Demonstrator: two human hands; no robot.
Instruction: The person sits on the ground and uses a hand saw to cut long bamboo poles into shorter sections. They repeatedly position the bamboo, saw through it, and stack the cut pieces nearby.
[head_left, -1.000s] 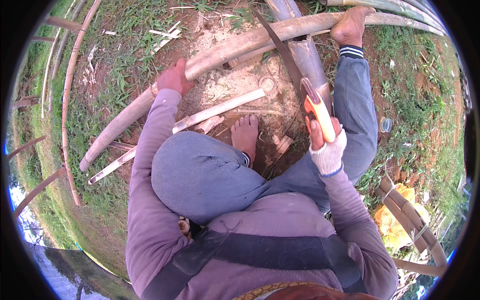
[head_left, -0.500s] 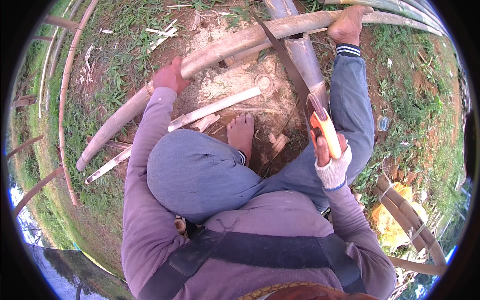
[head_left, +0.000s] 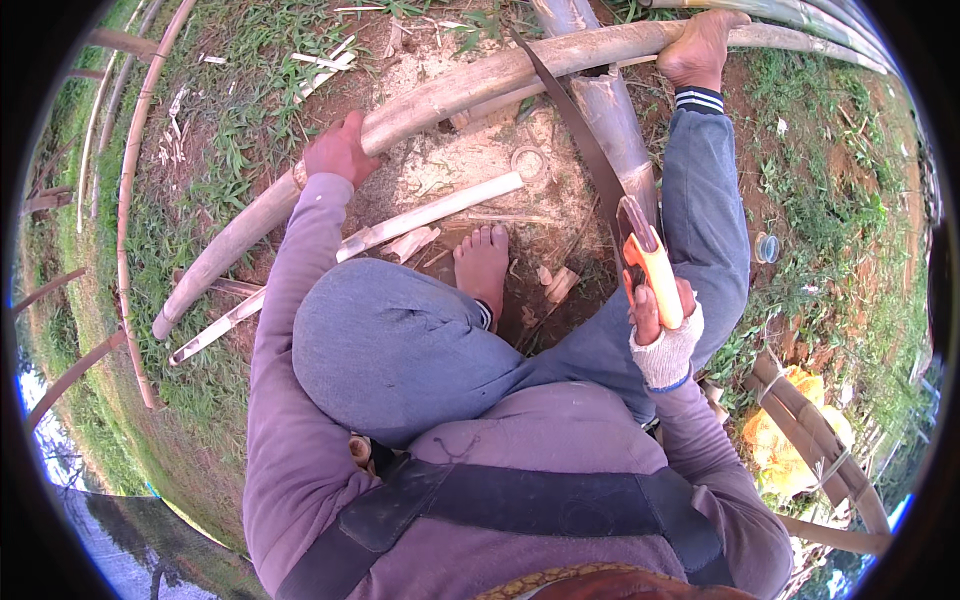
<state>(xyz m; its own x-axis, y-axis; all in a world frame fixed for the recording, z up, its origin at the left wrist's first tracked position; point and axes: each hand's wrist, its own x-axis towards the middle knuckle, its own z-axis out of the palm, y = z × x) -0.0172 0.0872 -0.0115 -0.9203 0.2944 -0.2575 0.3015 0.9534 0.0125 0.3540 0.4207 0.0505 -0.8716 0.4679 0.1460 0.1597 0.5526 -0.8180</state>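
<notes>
My left hand [head_left: 338,150] presses down on a long pale bamboo pole [head_left: 430,100] that lies across the ground. My right hand [head_left: 660,320], in a fingerless knit glove, grips the orange handle of a curved pruning saw [head_left: 600,170]. The saw's dark blade reaches up to the pole near a thick upright bamboo stump [head_left: 610,120]. My right foot [head_left: 700,45] rests on the pole at the far right. My bare left foot [head_left: 482,265] stands on the sawdust-covered soil.
A split strip of bamboo [head_left: 400,222] and small offcuts lie on the dirt by my foot. More poles and thin canes lie at the left and top right. A yellow bag [head_left: 785,440] and bamboo slats sit at the lower right, with grass all around.
My right hand has drawn the saw back toward me and lower in the view. My left hand stays on the pole.
</notes>
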